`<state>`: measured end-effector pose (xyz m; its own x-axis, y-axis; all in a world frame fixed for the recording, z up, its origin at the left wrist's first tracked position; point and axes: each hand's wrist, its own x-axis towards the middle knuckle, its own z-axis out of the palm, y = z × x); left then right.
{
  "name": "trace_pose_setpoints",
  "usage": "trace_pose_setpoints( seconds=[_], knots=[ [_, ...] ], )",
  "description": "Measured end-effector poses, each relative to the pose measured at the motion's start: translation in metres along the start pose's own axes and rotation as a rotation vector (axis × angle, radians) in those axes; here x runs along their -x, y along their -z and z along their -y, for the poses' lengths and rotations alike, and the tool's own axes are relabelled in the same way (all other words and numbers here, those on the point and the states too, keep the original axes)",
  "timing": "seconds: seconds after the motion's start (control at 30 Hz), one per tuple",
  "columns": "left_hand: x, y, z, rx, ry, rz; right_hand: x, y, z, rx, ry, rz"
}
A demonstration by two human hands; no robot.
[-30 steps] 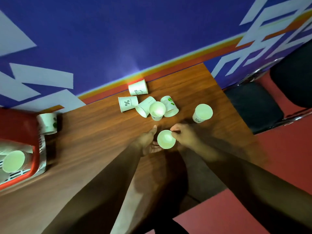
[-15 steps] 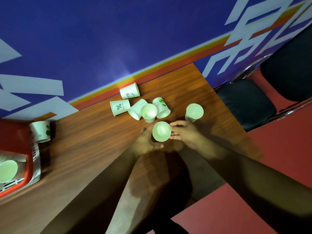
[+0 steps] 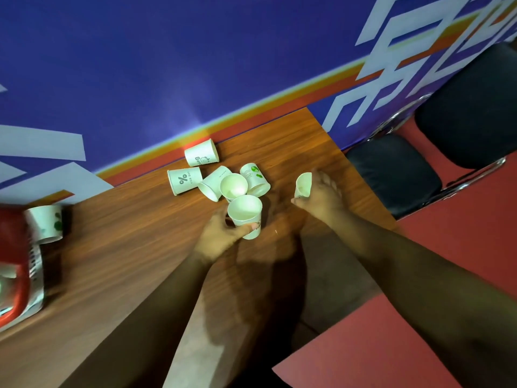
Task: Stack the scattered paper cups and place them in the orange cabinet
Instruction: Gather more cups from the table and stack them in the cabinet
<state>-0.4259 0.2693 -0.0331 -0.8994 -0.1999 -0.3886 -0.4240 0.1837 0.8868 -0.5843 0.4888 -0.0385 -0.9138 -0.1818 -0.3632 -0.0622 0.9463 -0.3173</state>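
- White paper, mouth up: the held cup (image 3: 244,214) sits in the left hand (image 3: 221,236), whose fingers and thumb curl round its side, low over the wooden table (image 3: 126,261).
- The right hand (image 3: 321,198) is wrapped round a second cup (image 3: 303,186), which is tilted with its mouth facing left, near the table's right edge.
- Just beyond the held cup stands an upright cup (image 3: 233,187); whether their rims touch is unclear.
- Against that one lie a leaf-printed cup (image 3: 254,176) on its right and a plain cup (image 3: 214,183) on its left, both on their sides.
- Further left lies a percent-sign cup (image 3: 184,180), and a lettered cup (image 3: 201,156) lies nearest the blue wall (image 3: 167,65).
- Far left, a lone cup (image 3: 46,224) lies beside a blurred red container (image 3: 11,247).
- Right of the table, black chairs (image 3: 391,175) stand on a red floor (image 3: 475,233).
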Motion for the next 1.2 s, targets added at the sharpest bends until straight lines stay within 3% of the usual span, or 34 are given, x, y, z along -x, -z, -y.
trace_pose_setpoints(
  seconds=[0.17,0.33,0.57,0.77,1.0,1.2],
  knots=[
    [0.003,0.015,0.006,-0.012,0.010,-0.067,-0.001,-0.005,0.006,0.020,0.067,-0.067],
    [0.025,0.042,0.006,0.026,0.005,-0.160,0.032,0.000,0.044,-0.227,0.136,-0.081],
    [0.098,0.123,0.009,0.137,-0.042,-0.386,0.087,0.006,0.157,-0.364,0.403,0.016],
    [0.196,0.217,0.041,0.125,-0.073,-0.633,0.147,-0.030,0.278,-0.438,0.623,0.200],
    [0.294,0.300,0.110,0.158,-0.010,-0.864,0.221,-0.107,0.391,-0.484,0.667,0.335],
    [0.334,0.359,0.152,0.150,0.006,-1.023,0.265,-0.165,0.461,-0.550,0.705,0.340]
  ],
)
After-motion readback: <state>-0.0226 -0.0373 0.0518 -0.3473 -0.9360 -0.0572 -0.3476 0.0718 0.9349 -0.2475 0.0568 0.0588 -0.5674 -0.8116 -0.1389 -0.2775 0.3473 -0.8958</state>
